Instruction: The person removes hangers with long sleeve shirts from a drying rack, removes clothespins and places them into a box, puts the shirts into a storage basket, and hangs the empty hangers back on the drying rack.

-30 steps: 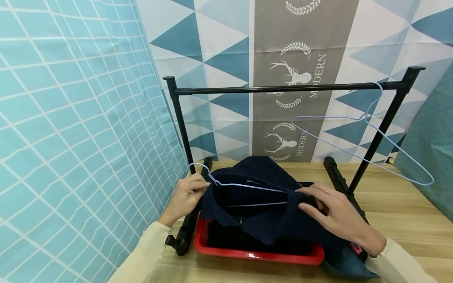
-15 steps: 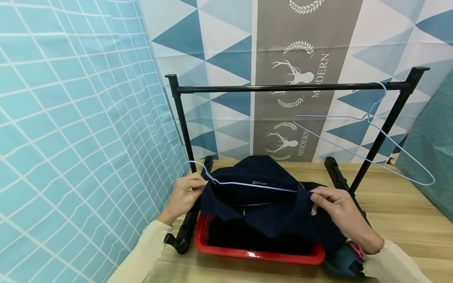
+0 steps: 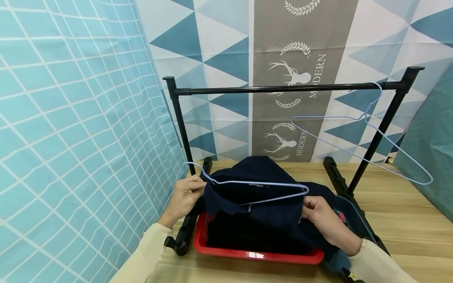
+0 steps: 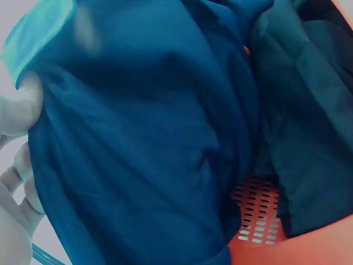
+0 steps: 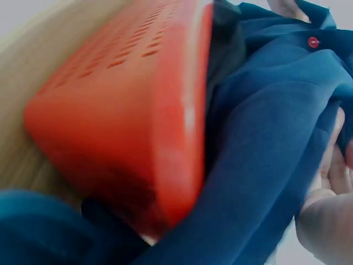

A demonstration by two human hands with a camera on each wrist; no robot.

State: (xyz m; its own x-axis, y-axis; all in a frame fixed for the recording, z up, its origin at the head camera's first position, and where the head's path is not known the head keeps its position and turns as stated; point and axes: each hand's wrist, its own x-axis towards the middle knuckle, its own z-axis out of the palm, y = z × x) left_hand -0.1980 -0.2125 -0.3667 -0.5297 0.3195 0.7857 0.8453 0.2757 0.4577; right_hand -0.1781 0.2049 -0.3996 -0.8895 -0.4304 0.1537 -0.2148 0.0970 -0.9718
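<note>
A navy shirt (image 3: 255, 169) with an open neck lies draped over a red basket (image 3: 258, 255). At the left of its collar my left hand (image 3: 185, 199) pinches the cloth, close to the hook of a pale blue wire hanger (image 3: 255, 183). The hanger lies across the neck opening; its right end shows outside the cloth, while its left arm is hidden in the shirt. My right hand (image 3: 323, 218) grips the shirt's right side, below that end. In the right wrist view, a red button (image 5: 313, 42) shows on the shirt and the fingertips are partly behind cloth.
A black garment rack (image 3: 290, 89) stands behind the basket, with a second wire hanger (image 3: 364, 118) hooked at the right of its bar. Dark cloth (image 4: 309, 121) fills the basket. A dark blue bin (image 3: 348, 208) stands right of it. A tiled blue sheet (image 3: 88, 118) borders the left.
My right hand has drawn the shirt's neck edge right, then down. The hanger's right end, earlier covered by the cloth, now shows. My left hand has stayed nearly in place.
</note>
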